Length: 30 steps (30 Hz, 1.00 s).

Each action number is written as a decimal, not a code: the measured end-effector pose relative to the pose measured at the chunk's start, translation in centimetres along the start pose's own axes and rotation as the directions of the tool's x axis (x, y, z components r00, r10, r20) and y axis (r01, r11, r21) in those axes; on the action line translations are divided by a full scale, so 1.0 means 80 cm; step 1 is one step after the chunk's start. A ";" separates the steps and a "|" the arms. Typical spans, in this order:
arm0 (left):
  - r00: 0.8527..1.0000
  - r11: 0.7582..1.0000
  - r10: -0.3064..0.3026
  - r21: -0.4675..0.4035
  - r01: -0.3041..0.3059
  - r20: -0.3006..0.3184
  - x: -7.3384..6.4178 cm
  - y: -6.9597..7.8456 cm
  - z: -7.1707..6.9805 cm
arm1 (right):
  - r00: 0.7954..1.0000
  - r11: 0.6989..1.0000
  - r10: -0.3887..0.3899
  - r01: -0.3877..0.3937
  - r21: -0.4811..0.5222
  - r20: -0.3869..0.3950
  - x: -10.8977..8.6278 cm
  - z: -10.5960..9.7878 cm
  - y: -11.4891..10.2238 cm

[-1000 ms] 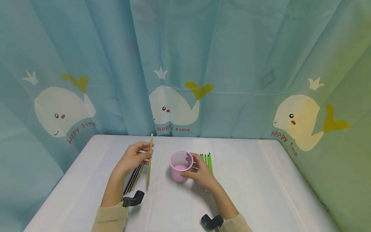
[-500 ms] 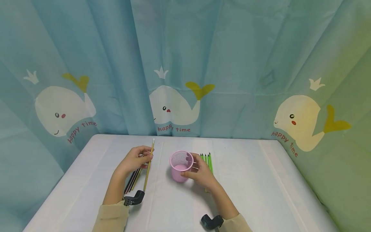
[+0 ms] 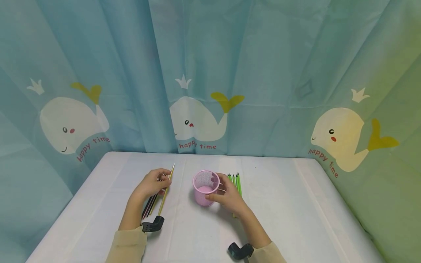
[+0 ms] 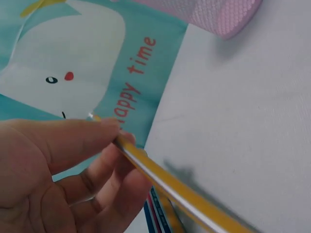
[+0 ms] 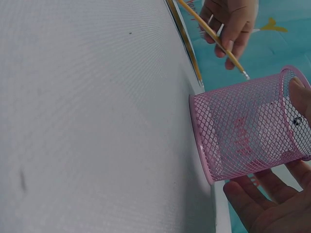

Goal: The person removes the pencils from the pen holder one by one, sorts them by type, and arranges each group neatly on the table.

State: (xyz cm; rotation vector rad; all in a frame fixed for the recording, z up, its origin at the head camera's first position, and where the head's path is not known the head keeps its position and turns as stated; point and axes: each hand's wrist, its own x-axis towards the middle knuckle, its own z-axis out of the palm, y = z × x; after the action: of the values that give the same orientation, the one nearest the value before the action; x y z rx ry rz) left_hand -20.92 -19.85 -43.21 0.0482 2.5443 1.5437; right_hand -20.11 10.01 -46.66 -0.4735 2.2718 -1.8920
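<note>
My left hand pinches a yellow pencil between thumb and fingertips. The pencil slants, its white-tipped end pointing up and away; in the left wrist view the pencil shows a pale stripe along its side. Beneath this hand several dark and yellow pencils lie on the table, partly hidden by it. My right hand grips a pink mesh pencil cup by its right side, thumb at the rim. The cup stands upright, and its pink floor shows with nothing on it.
Several green pencils lie to the right of the cup, partly covered by the right hand. A white-covered table runs back to a blue curtain with whale prints.
My left hand has lowered slightly toward the pencils on the table. The yellow pencil has tilted from near upright to a slant. My right hand and the cup have stayed put.
</note>
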 end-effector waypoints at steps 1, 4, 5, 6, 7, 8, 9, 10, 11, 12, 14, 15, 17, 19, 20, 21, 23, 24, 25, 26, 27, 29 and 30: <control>1.000 1.000 -0.011 0.018 0.011 -0.007 0.000 0.000 0.001 | 1.000 1.000 0.000 0.000 0.000 0.000 0.000 0.000 0.000; 0.999 0.996 -0.039 0.082 0.041 -0.031 -0.001 -0.001 0.002 | 1.000 1.000 -0.001 0.001 -0.006 -0.003 0.000 0.000 0.001; 0.998 0.993 -0.046 0.103 0.050 -0.039 -0.002 -0.001 0.002 | 1.000 1.000 -0.001 0.001 -0.008 -0.004 0.000 0.000 0.001; 0.998 0.990 -0.047 0.133 0.053 -0.046 -0.002 -0.001 0.002 | 1.000 1.000 -0.001 0.001 -0.010 -0.005 0.000 0.000 0.001; 0.997 0.986 -0.051 0.156 0.059 -0.054 -0.002 -0.001 0.003 | 1.000 1.000 -0.001 0.001 -0.013 -0.006 0.000 0.000 0.001; 0.997 0.981 -0.050 0.184 0.060 -0.060 -0.002 -0.002 0.003 | 1.000 1.000 -0.001 0.001 -0.015 -0.007 0.000 0.000 0.001; 0.996 0.977 -0.055 0.201 0.068 -0.070 -0.002 -0.001 0.004 | 1.000 1.000 0.000 0.000 -0.015 -0.007 0.000 0.000 0.001; 0.996 0.973 -0.056 0.221 0.072 -0.076 -0.003 -0.002 0.004 | 1.000 1.000 0.000 0.000 -0.015 -0.007 0.001 0.000 0.001; 0.995 0.968 -0.061 0.237 0.079 -0.083 -0.003 -0.002 0.005 | 1.000 1.000 0.000 0.000 -0.015 -0.006 0.001 0.000 0.001; 0.995 0.964 -0.057 0.256 0.077 -0.086 -0.004 -0.002 0.005 | 1.000 1.000 0.000 0.000 -0.018 -0.004 0.001 -0.001 0.001; 0.993 0.957 -0.061 0.279 0.086 -0.098 -0.004 -0.001 0.007 | 1.000 1.000 -0.013 0.013 -0.025 0.001 0.001 -0.001 0.002; 0.992 0.953 -0.065 0.287 0.093 -0.105 -0.005 0.000 0.008 | 1.000 1.000 -0.013 0.013 -0.025 0.002 0.001 -0.001 0.002; 0.991 0.946 -0.065 0.310 0.097 -0.114 -0.005 0.001 0.009 | 1.000 1.000 -0.015 0.015 -0.025 0.002 0.001 -0.002 0.003; 0.991 0.937 -0.063 0.334 0.101 -0.121 -0.004 0.000 0.011 | 1.000 1.000 -0.014 0.014 -0.021 0.001 0.000 -0.002 0.003; 0.990 0.932 -0.062 0.347 0.102 -0.125 -0.004 0.000 0.012 | 1.000 1.000 -0.007 0.007 -0.017 -0.002 0.000 -0.002 0.002; 0.990 0.928 -0.063 0.358 0.105 -0.127 -0.003 -0.001 0.013 | 1.000 1.000 -0.001 0.001 -0.012 -0.004 0.000 -0.002 0.002; 0.990 0.916 -0.059 0.388 0.105 -0.129 -0.001 -0.005 0.014 | 1.000 1.000 -0.001 0.001 -0.010 -0.004 0.000 -0.001 0.002; 0.990 0.909 -0.056 0.404 0.104 -0.130 -0.001 -0.006 0.014 | 1.000 1.000 -0.001 0.001 -0.009 -0.003 -0.001 -0.001 0.002; 0.990 0.903 -0.058 0.416 0.108 -0.133 0.000 -0.008 0.015 | 1.000 1.000 -0.001 0.001 -0.007 -0.002 -0.001 -0.001 0.001; 0.990 0.895 -0.053 0.433 0.107 -0.133 0.001 -0.010 0.015 | 1.000 1.000 -0.002 0.002 -0.005 0.000 -0.001 -0.001 0.001; 0.990 0.887 -0.051 0.449 0.107 -0.135 0.002 -0.011 0.015 | 1.000 1.000 -0.003 0.003 -0.002 0.003 -0.002 -0.001 0.001; 0.990 0.874 -0.039 0.476 0.101 -0.137 0.003 -0.013 0.015 | 1.000 1.000 -0.002 0.002 -0.001 0.006 -0.002 -0.001 0.000; 0.990 0.869 -0.032 0.485 0.097 -0.140 0.003 -0.013 0.015 | 1.000 1.000 -0.003 0.003 0.001 0.006 -0.002 -0.001 -0.001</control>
State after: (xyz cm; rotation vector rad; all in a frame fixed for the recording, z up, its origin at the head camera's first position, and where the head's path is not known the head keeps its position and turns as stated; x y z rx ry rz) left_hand -20.89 -19.26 -44.73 -0.0768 2.9403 0.8612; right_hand -19.97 10.15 -46.60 -0.4820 2.2671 -1.8901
